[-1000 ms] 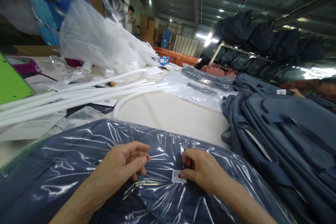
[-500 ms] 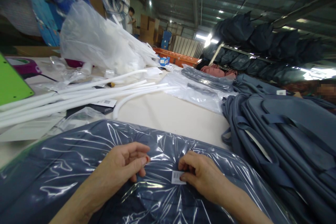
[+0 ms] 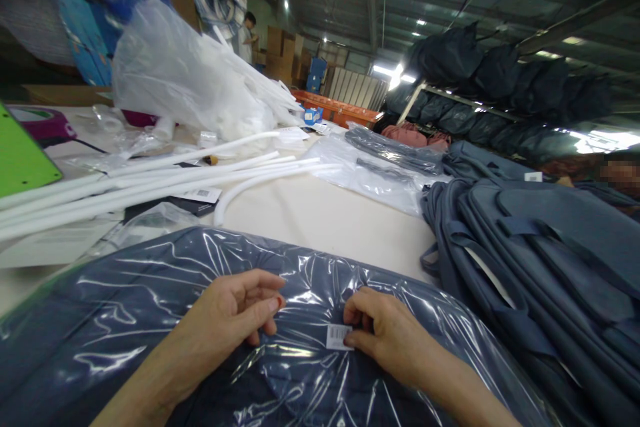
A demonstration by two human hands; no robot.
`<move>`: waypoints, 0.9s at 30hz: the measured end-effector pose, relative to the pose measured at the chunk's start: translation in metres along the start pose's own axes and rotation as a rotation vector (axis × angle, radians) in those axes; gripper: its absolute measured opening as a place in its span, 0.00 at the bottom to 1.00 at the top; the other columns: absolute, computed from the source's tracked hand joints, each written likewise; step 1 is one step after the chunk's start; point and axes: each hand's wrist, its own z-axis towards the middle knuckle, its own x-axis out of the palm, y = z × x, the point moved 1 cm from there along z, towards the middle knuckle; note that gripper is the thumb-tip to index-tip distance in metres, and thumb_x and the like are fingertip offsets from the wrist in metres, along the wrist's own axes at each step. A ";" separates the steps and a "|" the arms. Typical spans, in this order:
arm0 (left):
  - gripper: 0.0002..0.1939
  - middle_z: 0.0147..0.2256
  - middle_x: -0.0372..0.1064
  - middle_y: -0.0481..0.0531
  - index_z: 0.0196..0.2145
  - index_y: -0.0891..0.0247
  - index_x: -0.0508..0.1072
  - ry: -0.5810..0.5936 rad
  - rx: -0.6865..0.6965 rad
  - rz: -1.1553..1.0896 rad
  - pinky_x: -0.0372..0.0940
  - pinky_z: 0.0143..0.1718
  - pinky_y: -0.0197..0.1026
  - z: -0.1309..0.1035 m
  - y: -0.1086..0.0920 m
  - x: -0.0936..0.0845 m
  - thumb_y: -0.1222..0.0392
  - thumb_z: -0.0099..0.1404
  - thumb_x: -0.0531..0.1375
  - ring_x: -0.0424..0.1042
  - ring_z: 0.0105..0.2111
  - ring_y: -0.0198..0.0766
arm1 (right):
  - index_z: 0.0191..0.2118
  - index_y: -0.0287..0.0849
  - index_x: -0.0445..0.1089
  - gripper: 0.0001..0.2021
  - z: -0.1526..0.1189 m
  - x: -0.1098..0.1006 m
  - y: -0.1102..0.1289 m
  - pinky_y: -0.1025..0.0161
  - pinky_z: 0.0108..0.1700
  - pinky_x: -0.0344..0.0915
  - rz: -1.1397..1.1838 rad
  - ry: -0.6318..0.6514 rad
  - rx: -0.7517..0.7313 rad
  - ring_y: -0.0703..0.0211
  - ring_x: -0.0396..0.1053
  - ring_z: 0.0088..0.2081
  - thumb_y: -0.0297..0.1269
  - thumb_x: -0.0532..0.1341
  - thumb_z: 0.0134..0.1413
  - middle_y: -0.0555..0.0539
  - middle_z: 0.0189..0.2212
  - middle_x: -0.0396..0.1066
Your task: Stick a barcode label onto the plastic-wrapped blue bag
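Note:
A dark blue bag (image 3: 150,287) in shiny clear plastic lies across the front of the table. On its middle is a small white barcode label (image 3: 338,337). My right hand (image 3: 387,330) is at the label's right edge, thumb tip touching it, fingers curled beside it. Left of the label, my left hand (image 3: 240,313) hovers over the plastic with its fingers bent and slightly apart, holding nothing.
White tubes (image 3: 165,187) lie on the table (image 3: 320,217) at the left, near a large clear plastic bag (image 3: 170,67). Dark blue bags (image 3: 540,247) are piled at the right. Flat plastic bags (image 3: 375,167) lie farther back. A person (image 3: 247,37) stands in the distance.
The fingers of my right hand have shifted slightly right, showing more of the label. My left hand has hardly moved.

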 end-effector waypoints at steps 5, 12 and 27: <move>0.28 0.30 0.74 0.56 0.43 0.69 0.70 -0.011 0.002 0.005 0.62 0.24 0.36 0.001 0.001 0.000 0.44 0.50 0.60 0.69 0.26 0.37 | 0.31 0.43 0.69 0.10 -0.006 -0.005 -0.004 0.65 0.37 0.55 0.000 0.002 -0.003 0.64 0.63 0.34 0.20 0.61 0.44 0.53 0.31 0.68; 0.27 0.29 0.74 0.56 0.43 0.68 0.69 -0.011 -0.002 0.020 0.61 0.25 0.36 0.003 0.006 0.000 0.45 0.53 0.59 0.67 0.25 0.35 | 0.29 0.42 0.67 0.11 -0.002 0.000 -0.009 0.66 0.34 0.55 0.062 -0.077 0.093 0.65 0.62 0.30 0.19 0.60 0.41 0.54 0.26 0.65; 0.27 0.32 0.74 0.57 0.44 0.68 0.70 0.009 0.019 0.047 0.61 0.23 0.36 0.003 0.010 -0.002 0.44 0.53 0.59 0.68 0.25 0.36 | 0.26 0.42 0.64 0.08 0.001 0.004 -0.008 0.64 0.34 0.54 0.037 -0.142 0.141 0.63 0.62 0.31 0.22 0.61 0.45 0.54 0.26 0.65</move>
